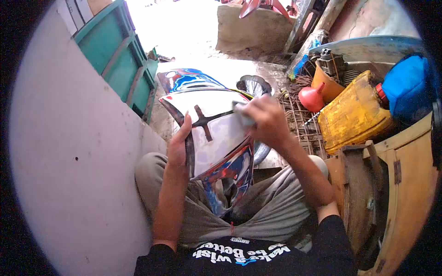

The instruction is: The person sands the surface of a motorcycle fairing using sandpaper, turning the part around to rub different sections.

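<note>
With the left hand (178, 145) gripping the edge of the panel (218, 138) above the lap, the right hand (267, 120) should rub its pinched pad (244, 114) flat, pressing lightly and evenly.

From my remote seat, I'm seeing the concrete floor (275, 70) carrying a rusty wire grid (301, 130) just left of the yellow jerrycan (357, 112); farther left of that jerrycan, a partly hidden spoked wheel (252, 86) is resting.
</note>
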### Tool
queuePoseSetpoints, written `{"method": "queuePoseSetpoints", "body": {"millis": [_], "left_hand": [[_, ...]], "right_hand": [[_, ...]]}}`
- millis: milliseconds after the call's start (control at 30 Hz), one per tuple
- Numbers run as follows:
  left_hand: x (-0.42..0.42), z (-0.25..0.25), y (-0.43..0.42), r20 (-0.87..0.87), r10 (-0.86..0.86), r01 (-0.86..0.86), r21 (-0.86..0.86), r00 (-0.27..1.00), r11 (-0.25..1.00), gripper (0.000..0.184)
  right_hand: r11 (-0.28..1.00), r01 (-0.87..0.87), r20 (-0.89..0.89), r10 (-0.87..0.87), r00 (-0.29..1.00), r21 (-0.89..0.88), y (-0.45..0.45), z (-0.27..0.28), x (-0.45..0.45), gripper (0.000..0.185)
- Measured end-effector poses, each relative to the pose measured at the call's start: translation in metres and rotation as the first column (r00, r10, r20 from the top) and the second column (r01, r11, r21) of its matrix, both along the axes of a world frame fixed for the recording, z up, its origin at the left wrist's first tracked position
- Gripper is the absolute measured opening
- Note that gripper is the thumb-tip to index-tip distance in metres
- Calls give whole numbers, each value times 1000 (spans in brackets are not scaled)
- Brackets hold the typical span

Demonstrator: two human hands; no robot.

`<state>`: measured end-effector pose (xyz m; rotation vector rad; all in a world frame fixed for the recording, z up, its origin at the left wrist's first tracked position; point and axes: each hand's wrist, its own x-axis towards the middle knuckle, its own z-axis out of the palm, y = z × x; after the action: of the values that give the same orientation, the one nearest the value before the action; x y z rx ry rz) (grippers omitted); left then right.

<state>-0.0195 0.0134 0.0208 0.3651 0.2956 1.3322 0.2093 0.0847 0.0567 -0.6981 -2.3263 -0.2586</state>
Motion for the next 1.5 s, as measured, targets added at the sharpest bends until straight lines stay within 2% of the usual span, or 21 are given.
{"method": "queuePoseSetpoints", "body": {"millis": [67, 167, 200, 267, 333, 433, 467, 600, 633, 667, 767, 833, 900, 1000, 1133, 1167, 1233, 1367, 1400, 1433, 1500], "left_hand": [[1, 5, 5, -54, 15, -17, -52, 998, 999, 50], [-7, -10, 10, -189, 50, -63, -67, 981, 996, 54], [-6, -11, 6, -183, 47, -58, -55, 982, 997, 53], [-4, -8, 3, -165, 41, -44, -11, 985, 999, 52], [2, 7, 5, -29, -26, 26, 1, 999, 1000, 51], [-9, -19, 12, -112, -2, -3, -43, 994, 999, 52], [-1, -1, 5, -310, 24, -57, -98, 950, 994, 51], [0, -4, 7, -82, -9, 8, -21, 997, 1000, 51], [-1, -3, 5, 79, -88, 87, 17, 993, 996, 52], [1, 0, 1, -161, -7, -3, -67, 987, 998, 52], [9, 4, -2, -289, 9, -38, -92, 957, 995, 54], [5, 8, 3, -93, -36, 34, -19, 995, 999, 54], [3, 3, 3, -192, 66, -73, -30, 979, 997, 54], [0, -1, 3, -292, 87, -115, -78, 952, 990, 54], [-1, 1, 6, 34, 14, -14, 16, 999, 1000, 55], [-1, 1, 7, -91, 75, -75, -1, 993, 997, 56], [2, 0, 4, -334, 172, -190, -23, 927, 981, 57], [-4, 4, 7, 17, 19, -19, 36, 1000, 999, 51], [-3, -1, 7, 9, 64, -65, 67, 998, 996, 51], [-6, -8, 9, -5, 81, -81, 72, 997, 994, 52], [-7, -20, 9, -22, 105, -103, 69, 994, 992, 54]], "right_hand": [[959, -259, 26, 258, 966, 116, -32, -29, -21, 20], [976, -156, 117, 139, 983, 155, -17, -32, -12, 23], [999, 35, 12, -35, 999, -25, -4, -6, -9, 20], [999, -9, -20, 8, 1000, -40, 2, -11, 1, 29], [961, -274, -45, 276, 960, 44, -35, -23, -23, 23], [979, -201, 15, 201, 979, 19, -11, -30, -16, 18], [998, 13, -19, -14, 1000, -66, 4, -5, -6, 17], [941, -332, -42, 335, 941, 63, -36, -25, -23, 20], [941, -338, -50, 339, 939, 28, -38, -24, -25, 22], [939, -344, -58, 343, 938, -6, -40, -23, -27, 24], [997, -60, -10, 60, 998, -46, -6, -1, 2, 25], [978, -205, -16, 204, 979, -26, -26, -22, -8, 19], [899, -437, -2, 437, 899, 30, -61, -10, -30, 17], [956, -92, -2, 97, 995, 277, 38, -28, 6, 26], [944, -327, -16, 327, 945, -36, -56, -13, -24, 27], [938, -338, 59, 334, 941, 72, -57, -12, -24, 32], [950, -310, 17, 309, 951, 32, -61, -20, -24, 28], [965, -261, 22, 261, 965, 21, -38, -16, -12, 23], [922, -386, -25, 387, 922, 32, -57, -10, -25, 24], [941, -326, 4, 327, 945, 92, -52, -11, -22, 26], [999, -27, 10, 28, 1000, -45, 2, -20, 8, 26]]}}
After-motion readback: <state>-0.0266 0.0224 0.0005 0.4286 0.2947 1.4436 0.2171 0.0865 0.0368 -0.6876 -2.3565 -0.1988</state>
